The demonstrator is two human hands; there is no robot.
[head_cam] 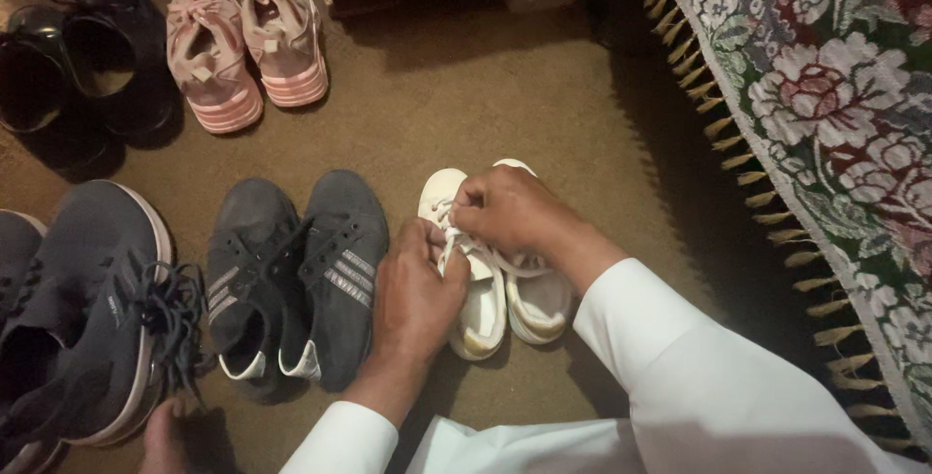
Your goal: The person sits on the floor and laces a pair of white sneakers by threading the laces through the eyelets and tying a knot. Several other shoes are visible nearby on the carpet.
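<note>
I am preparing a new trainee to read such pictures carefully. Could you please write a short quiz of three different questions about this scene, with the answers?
1. True or false: both hands are at the laces of the white shoes.
2. Which pair stands directly beside the white shoes, on their left in the picture? A) pink shoes B) dark grey shoes with pale stripes C) black shoes
3. Fill in: along the right edge lies a flowered cloth with a ____ border.

Key
1. True: the left hand and the right hand pinch the white laces.
2. B, the dark grey shoes.
3. Fringed.
</note>
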